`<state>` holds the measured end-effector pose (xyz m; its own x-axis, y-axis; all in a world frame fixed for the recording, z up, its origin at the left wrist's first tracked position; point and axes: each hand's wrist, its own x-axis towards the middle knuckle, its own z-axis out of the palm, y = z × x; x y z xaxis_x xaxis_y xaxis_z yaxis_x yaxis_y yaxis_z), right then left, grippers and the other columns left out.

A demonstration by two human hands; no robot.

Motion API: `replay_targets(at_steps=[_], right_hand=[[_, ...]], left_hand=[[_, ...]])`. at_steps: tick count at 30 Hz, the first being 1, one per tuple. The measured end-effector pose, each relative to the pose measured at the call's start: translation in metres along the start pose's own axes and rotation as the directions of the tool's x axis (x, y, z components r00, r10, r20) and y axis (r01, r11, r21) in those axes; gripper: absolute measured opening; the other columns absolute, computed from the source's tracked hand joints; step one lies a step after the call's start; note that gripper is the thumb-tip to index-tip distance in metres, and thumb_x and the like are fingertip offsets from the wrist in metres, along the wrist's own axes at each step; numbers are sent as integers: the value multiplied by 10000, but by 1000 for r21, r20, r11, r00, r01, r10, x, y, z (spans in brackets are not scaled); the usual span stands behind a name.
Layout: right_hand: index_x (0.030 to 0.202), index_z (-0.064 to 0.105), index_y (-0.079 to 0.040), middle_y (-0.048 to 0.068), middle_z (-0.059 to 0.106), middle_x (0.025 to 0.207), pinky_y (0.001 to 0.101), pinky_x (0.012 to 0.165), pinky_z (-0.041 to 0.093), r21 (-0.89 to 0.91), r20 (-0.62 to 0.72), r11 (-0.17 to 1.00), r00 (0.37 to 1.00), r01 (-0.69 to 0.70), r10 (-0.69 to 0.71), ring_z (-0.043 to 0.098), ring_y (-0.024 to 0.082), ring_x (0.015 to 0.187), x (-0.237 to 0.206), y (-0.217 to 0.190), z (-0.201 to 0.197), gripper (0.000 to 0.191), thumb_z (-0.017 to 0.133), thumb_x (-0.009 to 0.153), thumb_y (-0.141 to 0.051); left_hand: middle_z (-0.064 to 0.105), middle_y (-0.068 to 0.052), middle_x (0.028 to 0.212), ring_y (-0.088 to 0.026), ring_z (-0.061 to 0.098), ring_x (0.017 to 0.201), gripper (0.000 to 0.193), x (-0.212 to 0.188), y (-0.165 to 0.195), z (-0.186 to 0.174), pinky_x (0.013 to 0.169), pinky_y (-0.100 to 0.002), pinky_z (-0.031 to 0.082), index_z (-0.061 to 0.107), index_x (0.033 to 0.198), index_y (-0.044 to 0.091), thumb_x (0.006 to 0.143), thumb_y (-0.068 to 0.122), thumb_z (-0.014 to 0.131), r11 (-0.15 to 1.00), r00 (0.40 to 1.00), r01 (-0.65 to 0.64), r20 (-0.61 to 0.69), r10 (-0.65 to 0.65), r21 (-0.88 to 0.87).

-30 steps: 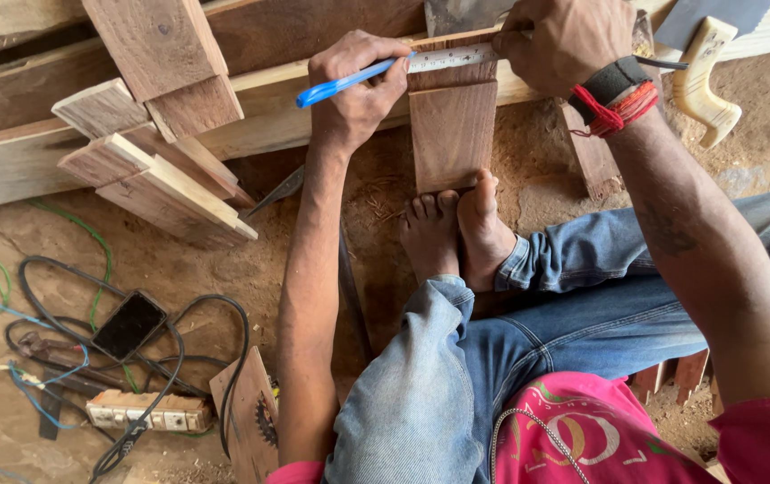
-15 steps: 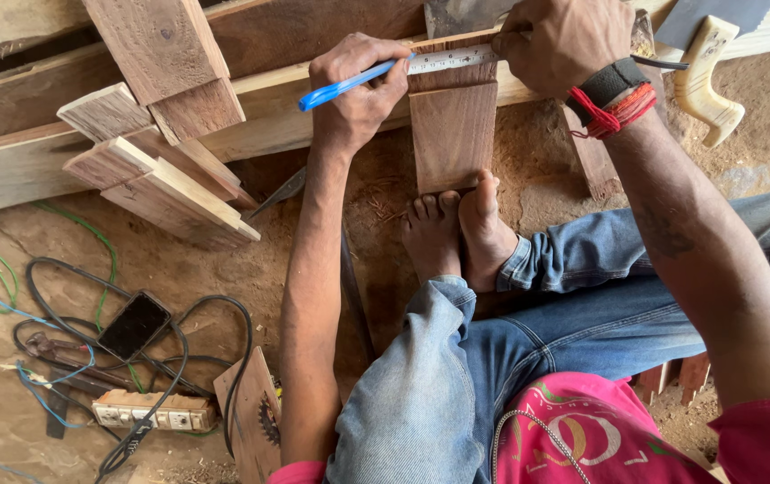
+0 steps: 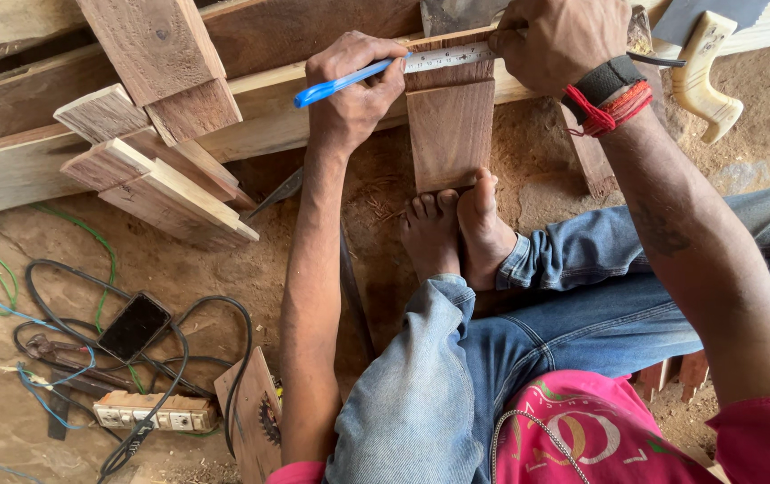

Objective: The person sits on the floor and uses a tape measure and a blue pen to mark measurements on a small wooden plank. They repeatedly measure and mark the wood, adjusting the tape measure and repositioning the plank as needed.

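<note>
Board [image 3: 449,134] edge under ruler [image 3: 447,58], feet [image 3: 456,229] below.

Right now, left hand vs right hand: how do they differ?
The left hand grips a blue pen, tip at the metal ruler; the right hand presses that ruler flat on the dark board. The right wrist wears black and red bands; the left wrist is bare. Both sit at the board's top edge.

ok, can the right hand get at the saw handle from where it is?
Probably yes. The right hand pins the steel ruler on the wood piece; the saw handle lies just beside its wrist, nothing between, but it must let the ruler go.
</note>
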<state>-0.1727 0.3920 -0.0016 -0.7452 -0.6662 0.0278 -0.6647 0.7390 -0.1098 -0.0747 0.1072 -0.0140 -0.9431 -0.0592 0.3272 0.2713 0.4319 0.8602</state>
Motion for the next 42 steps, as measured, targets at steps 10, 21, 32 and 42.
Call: replay_targets(at_steps=[10, 21, 32, 42], right_hand=[[946, 846, -189, -23, 708, 680, 323, 487, 447, -14, 17, 1000, 999, -27, 28, 552, 118, 526, -4, 2, 5, 102, 800, 906, -271], [1156, 698, -85, 97, 681, 754, 396, 442, 449, 136, 366, 952, 907, -272, 207, 564, 217, 539, -15, -29, -36, 390, 761, 1041, -452], [1315, 509, -31, 169, 653, 1113, 383, 601, 553, 354, 383, 802, 857, -481, 345, 687, 255, 832, -129, -39, -76, 452, 675, 1038, -347], [1498, 284, 9, 325, 459, 1304, 554, 1014, 554, 226, -358, 882, 807, -413, 470, 593, 412, 1184, -155, 140, -32, 855, 866, 892, -152]], left_hand=[[772, -79, 914, -144, 754, 772, 68, -1, 2, 1, 639, -261, 627, 770, 1007, 40, 943, 20, 779, 999, 1000, 22, -5, -22, -28], [749, -122, 1006, -170, 718, 856, 148, -17, 33, -18, 743, -289, 593, 742, 1162, 36, 1027, 83, 707, 943, 958, 117, -213, -190, -312], [742, -109, 1001, -149, 664, 737, 187, -88, 44, -12, 617, -270, 544, 711, 1178, 64, 1053, 194, 660, 685, 716, 374, -275, -642, -626], [690, -107, 1135, -270, 646, 1071, 156, -143, 103, 34, 924, -407, 538, 741, 1126, 90, 1018, 72, 630, 949, 947, 228, -278, -164, 217]])
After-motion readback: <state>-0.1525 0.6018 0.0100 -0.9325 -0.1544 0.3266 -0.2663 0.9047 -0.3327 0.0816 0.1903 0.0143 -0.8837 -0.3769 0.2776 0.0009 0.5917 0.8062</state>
